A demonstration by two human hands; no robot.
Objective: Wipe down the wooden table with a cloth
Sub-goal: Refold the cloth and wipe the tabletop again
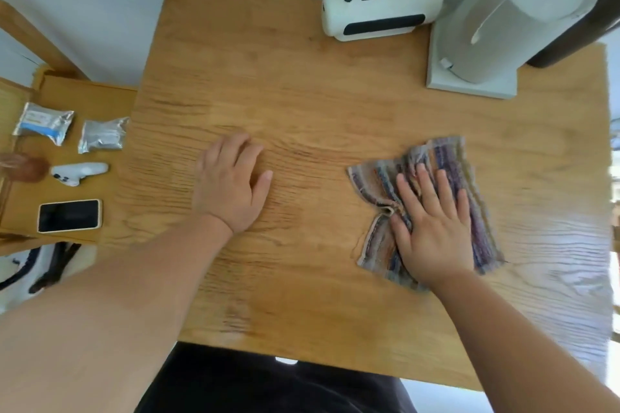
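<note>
The right hand (432, 228) lies flat, fingers spread, on the striped cloth (446, 178) at the bench's (302, 94) right side, pressing it for wiping, while the empty left hand (228, 181) rests palm-down mid-bench, seemingly bracing.

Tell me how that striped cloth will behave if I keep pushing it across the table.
The striped cloth looks soft and floppy: it is already creased beside the right hand, so it will probably bunch. Flat pressure should drag it across the wooden table. It seems light.
</note>
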